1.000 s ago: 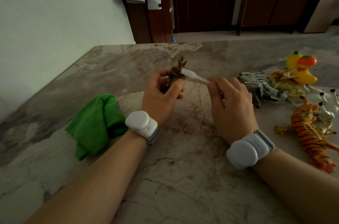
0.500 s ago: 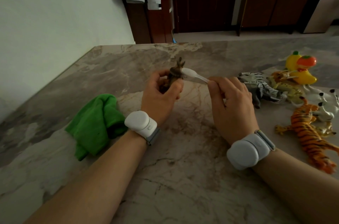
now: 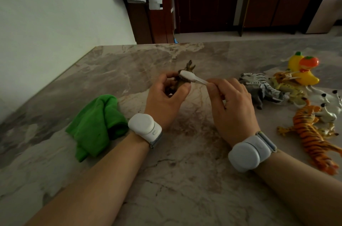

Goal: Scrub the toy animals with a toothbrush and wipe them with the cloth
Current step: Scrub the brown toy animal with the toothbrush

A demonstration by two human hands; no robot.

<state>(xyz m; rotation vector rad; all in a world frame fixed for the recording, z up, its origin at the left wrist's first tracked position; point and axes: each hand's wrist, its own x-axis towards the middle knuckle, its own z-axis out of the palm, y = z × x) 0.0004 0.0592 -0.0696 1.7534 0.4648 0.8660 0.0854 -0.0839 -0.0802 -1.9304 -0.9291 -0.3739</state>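
the white plastic toothbrush (image 3: 191, 77) is being shifted only slightly against half a second ago: its head is being drawn a little to the left across the small dark brown plastic toy animal (image 3: 189, 66), which is being kept in the same spot above the middle of the grey-veined marble table (image 3: 185, 179). this is being judged as short scrubbing strokes under way on this one figure, with wiping not yet begun; the crumpled green cloth (image 3: 96, 124) is being left untouched on the near left. the toy is being gripped upright in the left hand (image 3: 164, 99), fingers and thumb curled round its lower body. the brush handle is being pinched in the right hand (image 3: 233, 107), fingertips closed together on it, the back of the hand turned up. the striped plastic zebra (image 3: 259, 81), the orange striped tiger (image 3: 311, 133) and other figures are being left lying on the right, probably awaiting their turn.
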